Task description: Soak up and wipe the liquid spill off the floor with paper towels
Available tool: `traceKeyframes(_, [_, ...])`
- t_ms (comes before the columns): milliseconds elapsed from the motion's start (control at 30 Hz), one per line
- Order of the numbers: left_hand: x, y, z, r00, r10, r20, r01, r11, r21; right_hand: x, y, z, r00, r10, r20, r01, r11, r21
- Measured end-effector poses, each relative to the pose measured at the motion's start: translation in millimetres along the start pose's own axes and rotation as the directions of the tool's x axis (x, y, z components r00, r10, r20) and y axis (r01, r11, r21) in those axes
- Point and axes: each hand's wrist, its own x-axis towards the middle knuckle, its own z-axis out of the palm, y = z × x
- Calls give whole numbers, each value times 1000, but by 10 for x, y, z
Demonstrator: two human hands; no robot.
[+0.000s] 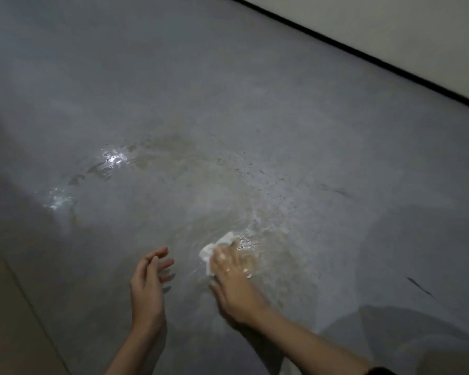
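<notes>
A wide brownish liquid spill (168, 190) spreads over the grey floor (228, 90), shining where light hits it. My right hand (234, 277) lies flat on a white paper towel (214, 249), pressing it to the wet floor near the spill's lower right part. Most of the towel is hidden under my fingers; one crumpled white corner sticks out at the upper left. My left hand (149, 282) hovers just left of it, fingers apart, holding nothing.
A black baseboard (363, 54) runs diagonally along a pale wall (404, 28) at the upper right. Dark specks (268, 185) dot the floor right of the spill. A beige strip of floor (8, 320) lies at the lower left.
</notes>
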Motion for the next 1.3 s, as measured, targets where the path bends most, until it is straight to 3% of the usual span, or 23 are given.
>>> traceKeyframes(133, [21,191,51,998,45,40,-44,999,-2,-86,-256,274,888,-408,212,413,910,19])
traceKeyframes(233, [44,326,55,998,29,49,-29,999,16,-145,-211,159,839,-494,227,483,869,109])
traceKeyframes(300, [33,400,72,998,19,55,-21,999,34,-177,-65,-32,868,-435,238,421,900,113])
traceKeyframes(367, [15,482,105,996,40,76,-45,997,60,-193,172,-301,940,-311,141,305,950,66])
traceKeyframes(467, [39,539,181,987,64,151,-80,992,101,-216,460,-800,995,72,-66,-54,969,242])
traceKeyframes(567, [22,559,359,959,55,277,-101,983,153,-303,556,-1323,859,449,-246,-259,795,549])
traceKeyframes(667, [-128,600,682,889,-5,457,-96,975,198,-485,548,-1816,767,579,-277,-245,663,708])
traceKeyframes(767, [-252,698,1015,759,-37,650,-154,960,235,-702,428,-2285,663,667,-340,-200,596,778])
traceKeyframes(900, [-314,928,1382,599,-26,800,-289,925,246,-1144,99,-2906,514,689,-511,-254,691,677])
traceKeyframes(1000, [-371,1102,1607,517,-23,856,-349,907,236,-1634,-166,-3340,442,577,-687,-378,814,441])
traceKeyframes(1067, [-401,1192,1711,477,-19,879,-384,895,228,-1997,-288,-3594,377,491,-786,-495,823,276])
traceKeyframes(1200, [-437,1313,1853,388,-50,920,-442,866,234,-2676,-298,-3856,220,404,-888,-752,651,109])
traceKeyframes(1300, [-396,1341,1904,349,-71,935,-502,828,250,-3051,-304,-3760,104,566,-818,-879,437,190])
